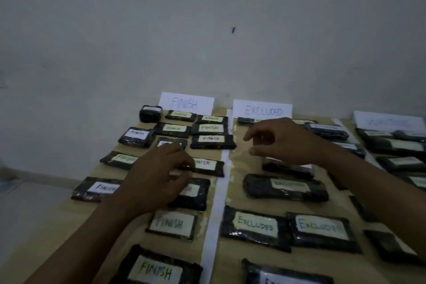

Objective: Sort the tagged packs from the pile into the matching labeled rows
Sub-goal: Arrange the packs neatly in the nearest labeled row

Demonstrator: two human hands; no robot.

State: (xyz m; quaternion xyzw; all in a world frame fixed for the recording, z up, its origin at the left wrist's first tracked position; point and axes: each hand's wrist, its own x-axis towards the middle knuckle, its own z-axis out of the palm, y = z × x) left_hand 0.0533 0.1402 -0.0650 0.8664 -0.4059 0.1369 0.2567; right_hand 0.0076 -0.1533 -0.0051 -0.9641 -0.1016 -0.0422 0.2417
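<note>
A tan table [239, 168] bears black tagged packs [255, 226] in rows parted by a white strip [216, 214]

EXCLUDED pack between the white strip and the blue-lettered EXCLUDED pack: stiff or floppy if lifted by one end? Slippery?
Likely fairly stiff: the EXCLUDED pack lies flat as a slab with squarish corners. Its wrinkled, glossy wrap looks somewhat slippery, so pinching one end may slide. Being flat, it should not roll or tip.

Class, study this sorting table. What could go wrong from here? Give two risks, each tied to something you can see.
1. One FINISH pack overlaps the white strip; a nudge could slide it into the EXCLUDED row.
2. The light is dim and the far-right sign reads blurred, so a pack may be misfiled there.
</note>
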